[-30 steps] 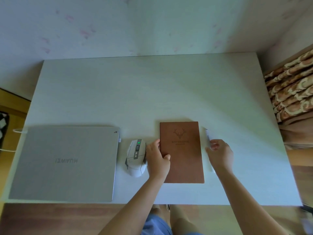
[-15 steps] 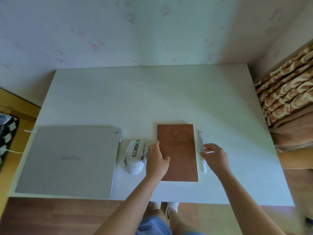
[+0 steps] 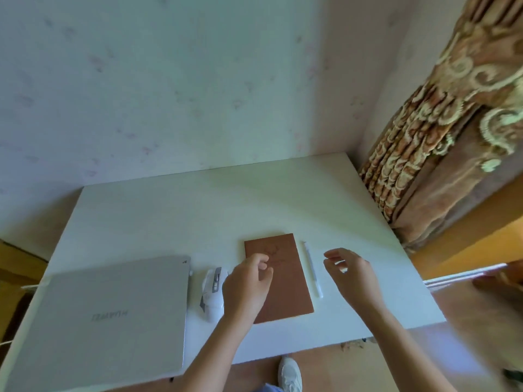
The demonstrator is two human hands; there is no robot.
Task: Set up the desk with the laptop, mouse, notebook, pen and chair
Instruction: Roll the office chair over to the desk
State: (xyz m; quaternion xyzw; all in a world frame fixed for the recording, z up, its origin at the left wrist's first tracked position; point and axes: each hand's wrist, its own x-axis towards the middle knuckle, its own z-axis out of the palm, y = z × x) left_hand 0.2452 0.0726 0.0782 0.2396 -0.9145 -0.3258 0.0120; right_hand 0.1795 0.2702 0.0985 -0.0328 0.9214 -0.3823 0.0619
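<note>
While both hands hover just above the white counter (image 3: 215, 205), neither one grips anything. The left hand (image 3: 246, 290) hangs over the left edge of the brown notebook (image 3: 285, 281), fingers loosely curled inward and the thumb bent toward them; whether it touches the cover cannot be told. The right hand (image 3: 351, 271) is raised to the right of the pen (image 3: 311, 267), well clear of it, with fingers curved and spread apart, empty.

Lying flat and closed, the notebook sits near the front middle of the counter, its long side running away from the person, with a faint stamped emblem on the cover, partly hidden by the left hand. The pen, white and slim, lies just beside the notebook's right edge, roughly parallel to it and not touching it. Left of the notebook, just beside the left hand, rests the white mouse (image 3: 212, 292) with a dark strip along its top. Farther left lies the silver laptop (image 3: 113, 315), lid shut, reaching the counter's front left corner, a thin white cable (image 3: 31, 286) leaving its far left side.

Behind the counter stands a pale wall (image 3: 198, 80); a patterned brown curtain (image 3: 452, 131) hangs at the right. Below the counter's front edge, a white shoe (image 3: 288, 373) shows on the wooden floor (image 3: 396, 360).
</note>
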